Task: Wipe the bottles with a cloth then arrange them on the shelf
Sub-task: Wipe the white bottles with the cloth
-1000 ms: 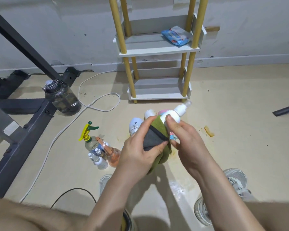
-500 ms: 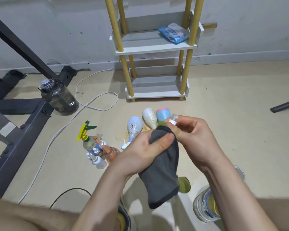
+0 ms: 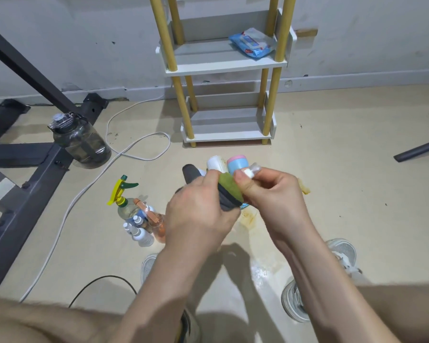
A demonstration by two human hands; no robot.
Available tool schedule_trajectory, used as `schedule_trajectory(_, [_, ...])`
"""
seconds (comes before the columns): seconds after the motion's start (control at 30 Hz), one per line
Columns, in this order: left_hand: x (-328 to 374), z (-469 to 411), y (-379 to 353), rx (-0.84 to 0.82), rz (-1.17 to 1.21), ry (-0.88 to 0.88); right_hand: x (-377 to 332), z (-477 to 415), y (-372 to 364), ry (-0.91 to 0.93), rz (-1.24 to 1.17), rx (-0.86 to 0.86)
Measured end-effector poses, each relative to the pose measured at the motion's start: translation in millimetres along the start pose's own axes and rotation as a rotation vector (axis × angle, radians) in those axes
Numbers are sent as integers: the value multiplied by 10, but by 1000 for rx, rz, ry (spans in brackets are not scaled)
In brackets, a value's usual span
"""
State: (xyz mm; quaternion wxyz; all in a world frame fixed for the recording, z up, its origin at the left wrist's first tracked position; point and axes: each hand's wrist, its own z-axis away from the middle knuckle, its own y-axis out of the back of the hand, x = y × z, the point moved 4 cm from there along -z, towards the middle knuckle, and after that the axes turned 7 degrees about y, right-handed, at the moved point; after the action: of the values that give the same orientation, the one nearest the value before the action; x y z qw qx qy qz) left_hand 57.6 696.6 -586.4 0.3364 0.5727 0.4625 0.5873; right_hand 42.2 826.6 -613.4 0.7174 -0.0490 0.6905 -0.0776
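Hands at work: a person's left hand (image 3: 198,214) grips a soft grey-and-green cloth (image 3: 229,186), bunched round a small white plastic bottle with a clear cap (image 3: 251,170). The right hand (image 3: 270,194) pinches the bottle's top between thumb and curled fingers, and cloth and fingers hide its body. The bottle is held above a glossy, stained beige floor (image 3: 357,194), in front of a white two-tier shelf with round yellow posts (image 3: 226,66). A crinkled blue wipes packet (image 3: 253,43) lies on the shelf's upper board. Just behind the hands show a rounded white bottle (image 3: 216,163) and a pink-capped blue bottle (image 3: 237,165). To the left cluster a yellow-and-green trigger sprayer (image 3: 123,194), a translucent orange spray bottle (image 3: 157,225) and small white bottles (image 3: 139,235).
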Motion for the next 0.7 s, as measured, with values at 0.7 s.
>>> schedule_trajectory(0.7, [-382,-116,-307,86,1077,569,213,106,-209,-141,-47,-212])
